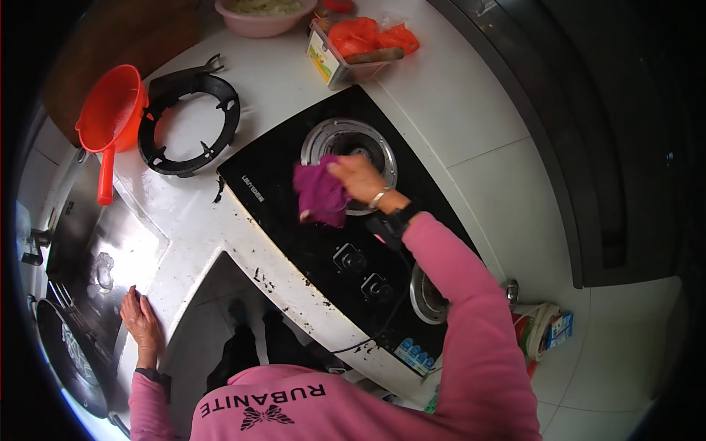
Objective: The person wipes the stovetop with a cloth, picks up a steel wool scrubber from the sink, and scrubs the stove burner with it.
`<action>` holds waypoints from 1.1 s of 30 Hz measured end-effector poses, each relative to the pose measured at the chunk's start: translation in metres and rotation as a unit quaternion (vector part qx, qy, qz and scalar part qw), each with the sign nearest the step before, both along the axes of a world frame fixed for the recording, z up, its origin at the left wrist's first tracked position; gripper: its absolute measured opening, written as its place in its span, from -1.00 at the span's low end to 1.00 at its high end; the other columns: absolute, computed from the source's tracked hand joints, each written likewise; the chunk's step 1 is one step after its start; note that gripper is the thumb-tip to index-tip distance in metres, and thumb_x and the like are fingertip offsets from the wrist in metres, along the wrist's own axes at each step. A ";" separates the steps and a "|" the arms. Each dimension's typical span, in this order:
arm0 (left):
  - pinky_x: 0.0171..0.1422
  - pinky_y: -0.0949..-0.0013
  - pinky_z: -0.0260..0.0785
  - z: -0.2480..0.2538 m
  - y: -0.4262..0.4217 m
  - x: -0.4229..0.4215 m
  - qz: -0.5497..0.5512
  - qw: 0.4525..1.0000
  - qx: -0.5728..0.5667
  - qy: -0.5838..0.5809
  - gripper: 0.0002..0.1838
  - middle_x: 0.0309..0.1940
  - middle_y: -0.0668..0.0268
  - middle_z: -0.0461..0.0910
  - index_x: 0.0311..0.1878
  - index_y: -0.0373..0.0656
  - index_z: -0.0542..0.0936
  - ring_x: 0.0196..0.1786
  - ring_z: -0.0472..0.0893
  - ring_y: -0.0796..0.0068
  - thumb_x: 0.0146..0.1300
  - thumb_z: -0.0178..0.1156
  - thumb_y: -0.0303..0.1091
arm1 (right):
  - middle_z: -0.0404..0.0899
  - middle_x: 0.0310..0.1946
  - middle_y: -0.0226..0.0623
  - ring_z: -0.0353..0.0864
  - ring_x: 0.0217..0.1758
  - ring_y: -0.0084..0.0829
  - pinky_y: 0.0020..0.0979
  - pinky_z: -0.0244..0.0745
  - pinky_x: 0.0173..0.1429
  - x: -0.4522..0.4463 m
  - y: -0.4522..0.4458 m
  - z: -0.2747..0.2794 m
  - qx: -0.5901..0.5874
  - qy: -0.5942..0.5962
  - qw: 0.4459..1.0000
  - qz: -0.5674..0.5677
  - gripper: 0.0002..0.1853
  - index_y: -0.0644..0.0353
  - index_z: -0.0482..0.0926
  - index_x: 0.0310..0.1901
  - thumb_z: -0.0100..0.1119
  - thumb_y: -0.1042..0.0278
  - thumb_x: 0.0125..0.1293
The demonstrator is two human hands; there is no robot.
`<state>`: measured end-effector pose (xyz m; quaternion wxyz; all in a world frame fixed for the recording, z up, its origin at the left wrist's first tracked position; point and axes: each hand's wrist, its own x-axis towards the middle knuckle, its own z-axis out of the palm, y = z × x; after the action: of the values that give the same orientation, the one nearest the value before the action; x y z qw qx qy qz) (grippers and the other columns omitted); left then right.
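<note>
My right hand [358,178] is closed on a purple cloth [321,192], which hangs over the black glass gas stove [283,184]. Cloth and hand overlap the near side of a round metal burner [379,151], hiding part of its ring. Two control knobs [351,260] sit on the stove below the cloth. My left hand [140,319] rests on the counter edge beside the sink, fingers stretched out, holding nothing. A black pan support ring [232,121] lies on the white counter, off the stove.
An orange-red ladle-like scoop [108,117] stands beside the ring. At the back are a pink basin [266,22] and a plastic box [340,70] with orange bags. A wok [70,356] sits at far left. A dark range hood [581,132] hangs at right. Dirt specks mark the counter edge [276,268].
</note>
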<state>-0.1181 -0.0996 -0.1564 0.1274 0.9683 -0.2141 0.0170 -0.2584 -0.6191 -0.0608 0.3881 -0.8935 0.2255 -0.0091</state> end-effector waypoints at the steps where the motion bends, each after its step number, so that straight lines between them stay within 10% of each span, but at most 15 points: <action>1: 0.21 0.16 0.08 -0.001 0.000 -0.001 -0.003 1.000 -0.001 0.000 -0.65 -0.04 0.07 0.43 0.11 -0.24 0.35 0.06 0.38 0.15 0.33 -0.13 -0.28 | 0.58 -0.50 -0.19 0.58 -0.39 -0.37 -0.34 0.46 -0.26 -0.015 -0.005 0.013 0.062 -0.002 0.995 -0.077 -0.72 0.30 0.55 -0.37 0.03 0.21 0.26; 3: 0.20 0.19 0.09 -0.003 0.000 0.000 -0.001 1.000 -0.014 -0.006 -0.65 -0.05 0.08 0.44 0.10 -0.25 0.35 0.06 0.38 0.15 0.33 -0.12 -0.28 | 0.60 -0.41 -0.34 0.56 -0.31 -0.55 -0.47 0.47 -0.20 -0.041 -0.013 0.046 0.433 -0.162 0.871 -0.164 -0.75 0.35 0.55 -0.25 0.01 0.31 0.30; 7: 0.17 0.20 0.12 -0.015 0.006 0.002 -0.002 0.999 -0.021 -0.036 -0.66 -0.08 0.09 0.45 0.08 -0.28 0.37 0.02 0.39 0.15 0.31 -0.10 -0.30 | 0.57 -0.26 -0.35 0.53 -0.26 -0.59 -0.53 0.45 -0.14 -0.092 -0.050 0.011 0.283 -0.070 0.941 -0.171 -0.76 0.33 0.51 -0.14 0.04 0.34 0.29; 13: 0.11 0.21 0.15 0.010 -0.009 -0.007 0.007 0.998 -0.052 -0.033 -0.68 -0.19 0.11 0.46 0.02 -0.26 0.41 -0.07 0.41 0.14 0.24 -0.04 -0.34 | 0.56 -0.18 -0.30 0.56 -0.15 -0.49 -0.44 0.48 -0.03 -0.104 -0.033 0.070 0.354 -0.154 0.908 -0.164 -0.72 0.33 0.47 -0.05 0.00 0.31 0.32; 19: 0.12 0.22 0.15 -0.006 0.003 0.002 -0.012 0.999 -0.010 -0.031 -0.65 -0.13 0.15 0.47 0.06 -0.21 0.39 -0.01 0.42 0.23 0.28 -0.04 -0.25 | 0.57 -0.49 -0.35 0.49 -0.41 -0.65 -0.53 0.42 -0.30 -0.052 0.008 0.062 0.057 -0.067 0.991 -0.097 -0.66 0.33 0.58 -0.30 0.27 0.17 0.08; 23: 0.13 0.22 0.15 -0.005 0.004 0.002 -0.017 1.000 -0.017 -0.013 -0.63 -0.13 0.14 0.49 0.07 -0.20 0.39 0.01 0.43 0.23 0.30 -0.07 -0.19 | 0.55 -0.31 -0.01 0.54 -0.20 -0.02 -0.18 0.45 -0.09 0.011 0.074 0.021 -0.267 -0.021 0.960 -0.085 -0.67 0.24 0.51 -0.21 0.20 0.36 -0.08; 25: 0.14 0.22 0.15 -0.006 0.005 0.002 -0.019 0.999 -0.012 -0.026 -0.61 -0.10 0.13 0.49 0.09 -0.19 0.39 0.04 0.42 0.23 0.31 -0.10 -0.17 | 0.43 -0.07 -0.02 0.44 0.00 -0.01 -0.18 0.37 0.05 0.031 0.092 -0.051 -0.340 -0.013 0.938 -0.068 -0.66 0.24 0.42 -0.07 -0.06 0.50 0.04; 29: 0.15 0.21 0.13 -0.012 0.008 0.004 -0.021 0.999 -0.005 -0.023 -0.60 -0.06 0.14 0.48 0.11 -0.18 0.37 0.07 0.41 0.24 0.32 -0.11 -0.15 | 0.01 0.33 -0.09 -0.18 0.41 0.04 -0.07 -0.23 0.42 0.012 0.148 -0.080 -0.285 0.034 0.951 -0.113 -0.45 0.21 0.16 0.27 -0.11 0.21 0.26; 33: 0.15 0.20 0.13 -0.009 0.008 0.002 -0.029 0.999 -0.015 -0.027 -0.60 -0.07 0.16 0.48 0.11 -0.19 0.37 0.06 0.41 0.24 0.31 -0.10 -0.16 | 0.09 0.28 -0.07 -0.13 0.39 0.07 -0.07 -0.13 0.39 -0.041 0.179 -0.073 -0.275 -0.020 0.956 -0.105 -0.49 0.26 0.21 0.18 0.00 0.30 0.21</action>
<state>-0.1160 -0.0917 -0.1658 0.1362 0.9590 -0.2450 0.0421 -0.2992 -0.4403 -0.1334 0.1288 -0.9368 0.2987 -0.1292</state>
